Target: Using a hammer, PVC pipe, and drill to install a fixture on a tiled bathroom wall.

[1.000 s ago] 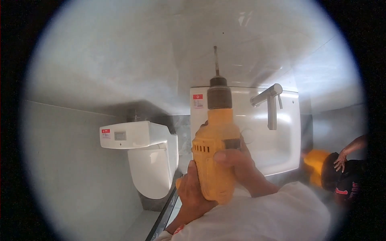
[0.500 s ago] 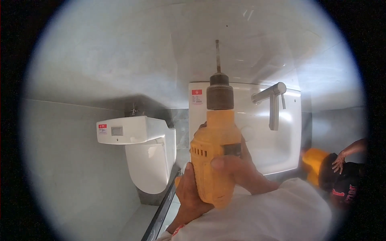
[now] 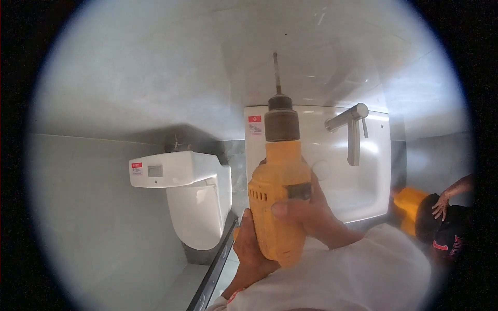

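at the centre of the view, a yellow power drill (image 3: 277, 202) stands with its long axis nearly vertical in the picture, its dark chuck (image 3: 281, 122) above the body and the thin drill bit (image 3: 277, 75) pointing up toward the pale tiled wall (image 3: 155, 78). whether the bit tip touches the wall cannot be told. the right hand (image 3: 306, 215) wraps the drill body from the right side, fingers (image 3: 282, 209) clenched across its front. the left hand (image 3: 251, 249) grips the lower end of the drill from below and to the left, fingers closed around it. a white sleeve (image 3: 353, 274) covers the right forearm.

behind the drill, a white washbasin (image 3: 363, 181) with a metal tap (image 3: 348, 122) sits against the wall; the drill body overlaps its left edge in the view. to the left, well apart from the drill, hangs a white urinal (image 3: 192, 199). wall above the basin around the bit is bare tile. at the right rim another person's hand (image 3: 441, 206) rests near a yellow object (image 3: 410, 202) and dark clothing.
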